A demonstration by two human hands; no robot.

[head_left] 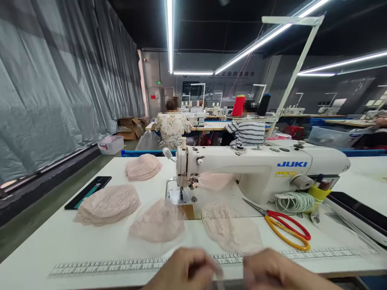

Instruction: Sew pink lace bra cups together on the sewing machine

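My left hand is at the table's front edge, its fingers curled and blurred; whether it holds anything cannot be made out. Beside it on the right, my right hand is also curled and smeared by motion. Just beyond them lie two pale pink gathered fabric pieces, one on the left and one on the right. A white sewing machine stands behind these, its presser foot just past the left piece. Scissors with red and orange handles rest to the right.
Two stacks of pink fabric, a nearer and a farther, lie left, beside a dark case. A printed ruler runs along the front edge. Coiled cord and a yellow holder sit right. Two people sit ahead.
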